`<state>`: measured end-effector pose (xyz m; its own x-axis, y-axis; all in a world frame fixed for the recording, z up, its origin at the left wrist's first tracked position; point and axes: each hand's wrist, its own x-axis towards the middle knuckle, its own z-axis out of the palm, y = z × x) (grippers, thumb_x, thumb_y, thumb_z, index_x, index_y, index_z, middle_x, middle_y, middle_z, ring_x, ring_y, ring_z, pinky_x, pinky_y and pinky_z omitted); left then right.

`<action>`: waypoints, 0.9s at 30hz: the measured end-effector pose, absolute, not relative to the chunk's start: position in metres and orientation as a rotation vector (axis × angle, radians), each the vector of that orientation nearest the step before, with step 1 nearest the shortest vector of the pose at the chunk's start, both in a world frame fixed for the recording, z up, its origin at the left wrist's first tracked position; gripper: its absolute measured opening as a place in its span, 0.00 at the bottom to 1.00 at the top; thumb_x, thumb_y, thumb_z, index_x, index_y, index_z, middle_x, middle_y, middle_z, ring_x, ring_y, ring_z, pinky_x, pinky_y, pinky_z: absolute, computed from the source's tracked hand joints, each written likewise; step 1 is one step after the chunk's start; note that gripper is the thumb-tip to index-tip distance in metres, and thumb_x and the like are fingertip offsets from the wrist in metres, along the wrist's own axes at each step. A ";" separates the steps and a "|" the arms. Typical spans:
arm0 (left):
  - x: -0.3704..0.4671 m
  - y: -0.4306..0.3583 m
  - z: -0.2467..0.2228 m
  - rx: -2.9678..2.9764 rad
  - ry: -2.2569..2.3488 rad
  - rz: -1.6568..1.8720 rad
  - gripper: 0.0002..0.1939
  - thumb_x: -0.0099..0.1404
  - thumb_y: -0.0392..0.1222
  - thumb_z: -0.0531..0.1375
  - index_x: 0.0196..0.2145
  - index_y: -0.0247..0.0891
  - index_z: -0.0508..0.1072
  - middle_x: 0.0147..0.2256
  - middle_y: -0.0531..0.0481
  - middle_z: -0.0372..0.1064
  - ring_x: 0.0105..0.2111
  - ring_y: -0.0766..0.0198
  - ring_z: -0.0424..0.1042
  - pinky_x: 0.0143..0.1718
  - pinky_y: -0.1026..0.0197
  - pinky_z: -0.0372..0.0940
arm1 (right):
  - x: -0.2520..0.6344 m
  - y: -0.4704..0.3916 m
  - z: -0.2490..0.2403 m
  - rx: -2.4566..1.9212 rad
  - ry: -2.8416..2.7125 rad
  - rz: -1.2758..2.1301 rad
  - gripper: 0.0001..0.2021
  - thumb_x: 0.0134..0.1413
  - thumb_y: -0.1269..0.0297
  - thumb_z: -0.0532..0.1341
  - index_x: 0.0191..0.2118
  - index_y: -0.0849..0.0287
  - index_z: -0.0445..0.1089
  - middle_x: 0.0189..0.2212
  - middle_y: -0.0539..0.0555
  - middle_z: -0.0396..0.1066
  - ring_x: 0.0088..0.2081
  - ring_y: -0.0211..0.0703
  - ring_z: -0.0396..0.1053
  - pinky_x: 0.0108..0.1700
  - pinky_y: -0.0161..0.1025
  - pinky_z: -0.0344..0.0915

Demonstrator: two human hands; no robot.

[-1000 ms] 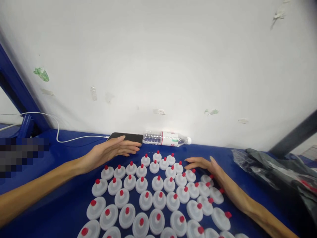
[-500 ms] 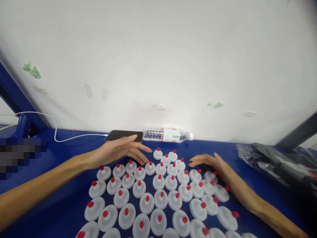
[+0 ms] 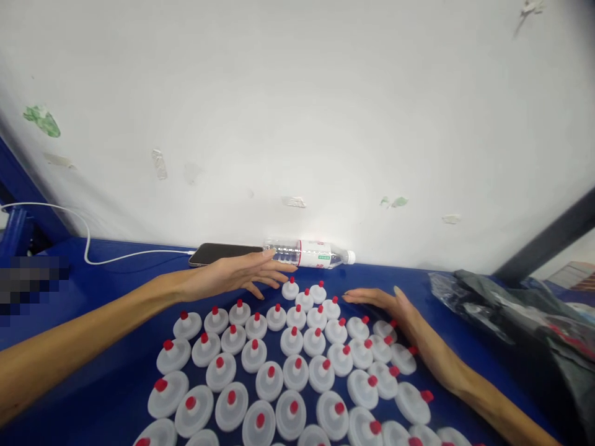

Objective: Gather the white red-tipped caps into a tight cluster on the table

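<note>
I have both hands out over a blue table (image 3: 106, 272), palms down and fingers stretched flat, gripping nothing. My left hand (image 3: 227, 275) lies at the far left edge of a large cluster of white caps (image 3: 297, 365), each a round white disc with a small red tip standing up from its middle. Its fingertips (image 3: 286, 267) reach toward the farthest cap of the cluster (image 3: 290, 288), just beside it; I cannot tell whether they touch it. My right hand (image 3: 388, 303) rests along the right edge of the same cluster, fingers pointing left, and its side lies against the outer caps there, a few of which are partly hidden under the palm.

The caps stand upright in loose rows, packed close and many touching, spreading from the far middle of the table toward me and out of the lower edge of the view.

Behind my left hand a dark phone (image 3: 218, 253) lies flat by the white wall (image 3: 297, 111), with a white cable (image 3: 116, 255) running off to the left. Just right of the phone a clear water bottle (image 3: 309, 253) lies on its side against the wall. At the far right of the table sits a crumpled dark plastic bag (image 3: 506, 310), well apart from the caps.
</note>
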<state>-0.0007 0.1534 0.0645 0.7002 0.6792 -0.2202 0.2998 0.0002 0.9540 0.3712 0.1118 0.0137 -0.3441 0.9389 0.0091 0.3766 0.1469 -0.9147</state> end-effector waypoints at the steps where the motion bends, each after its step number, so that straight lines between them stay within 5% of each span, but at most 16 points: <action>1: 0.000 0.153 0.065 1.600 0.808 0.352 0.38 0.75 0.73 0.44 0.70 0.53 0.68 0.70 0.47 0.66 0.71 0.48 0.61 0.65 0.53 0.62 | 0.372 0.111 0.013 -1.262 -1.808 1.185 0.35 0.75 0.35 0.37 0.60 0.42 0.76 0.65 0.50 0.72 0.72 0.58 0.58 0.79 0.61 0.38; 7: -0.004 0.158 0.058 1.611 0.780 0.396 0.37 0.77 0.70 0.44 0.68 0.46 0.70 0.62 0.41 0.74 0.65 0.45 0.68 0.62 0.49 0.64 | 0.376 0.114 0.006 -1.246 -1.782 1.219 0.35 0.75 0.35 0.36 0.60 0.39 0.76 0.66 0.47 0.71 0.73 0.57 0.56 0.79 0.60 0.35; 12: -0.002 0.155 0.056 1.633 0.789 0.391 0.34 0.79 0.67 0.42 0.69 0.51 0.69 0.68 0.47 0.69 0.69 0.47 0.62 0.65 0.49 0.60 | 0.378 0.116 0.005 -1.219 -1.825 1.211 0.35 0.74 0.34 0.35 0.61 0.37 0.76 0.65 0.47 0.72 0.73 0.58 0.57 0.78 0.63 0.37; 18: 0.000 0.152 0.060 1.603 0.783 0.416 0.35 0.78 0.69 0.43 0.65 0.50 0.74 0.59 0.46 0.77 0.64 0.48 0.70 0.60 0.53 0.64 | 0.379 0.118 0.004 -1.194 -1.788 1.239 0.37 0.74 0.33 0.35 0.62 0.39 0.75 0.65 0.48 0.72 0.73 0.56 0.57 0.78 0.59 0.38; 21: -0.006 0.151 0.061 1.565 0.871 0.534 0.35 0.76 0.71 0.45 0.60 0.48 0.78 0.56 0.44 0.79 0.61 0.47 0.74 0.57 0.54 0.67 | 0.382 0.122 0.003 -1.133 -1.663 1.312 0.38 0.72 0.31 0.37 0.60 0.42 0.77 0.64 0.51 0.74 0.73 0.57 0.58 0.78 0.58 0.37; 27: -0.032 0.130 0.056 1.458 1.283 1.064 0.35 0.62 0.77 0.59 0.39 0.42 0.86 0.43 0.43 0.83 0.46 0.48 0.79 0.45 0.60 0.71 | 0.385 0.135 0.003 -1.004 -1.242 1.445 0.36 0.65 0.27 0.51 0.52 0.50 0.82 0.55 0.58 0.81 0.65 0.63 0.69 0.72 0.58 0.55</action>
